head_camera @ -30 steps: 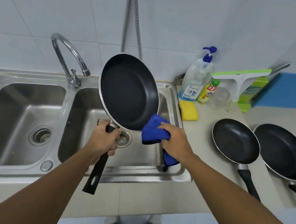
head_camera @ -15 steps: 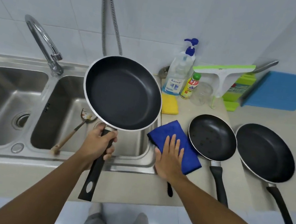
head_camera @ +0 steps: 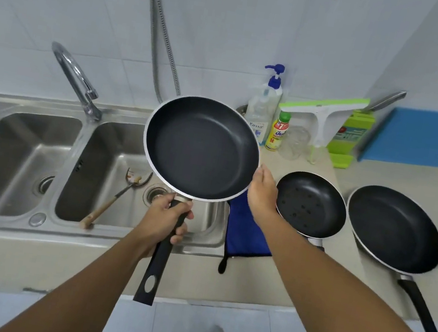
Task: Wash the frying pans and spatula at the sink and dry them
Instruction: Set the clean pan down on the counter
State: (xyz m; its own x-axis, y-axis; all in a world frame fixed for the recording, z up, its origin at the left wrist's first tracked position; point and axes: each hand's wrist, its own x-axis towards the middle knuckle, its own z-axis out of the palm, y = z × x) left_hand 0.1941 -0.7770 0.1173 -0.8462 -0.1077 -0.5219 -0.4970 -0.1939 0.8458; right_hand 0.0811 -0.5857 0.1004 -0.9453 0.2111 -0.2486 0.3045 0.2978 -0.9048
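**Q:** Fig. 1, head view. What has changed in the last second?

**A:** The blue cloth has left the right hand. 1 second ago that hand pressed the cloth against the held pan; half a second ago it laid the cloth flat. The cloth now lies on the counter, between the sink and the small pan. The right hand has risen to the held pan's right rim.

**Q:** State of each hand?

**A:** The left hand is clenched around the black handle and holds the pan tilted above the right basin, inner face toward the camera. The right hand touches the rim; its fingers pass behind the pan, so whether they clasp it cannot be told.

**Q:** Meaning for the task?

**A:** Wiping of this pan appears finished, and a 2-handed hold suggests inspection or a set-down. 2 other pans rest on the counter to the right: the small pan, bearing dark specks of unclear nature, and the large pan beside it. The spatula lies in the right basin, below the tap, its head visibly soiled, so its washing likely remains to be done.
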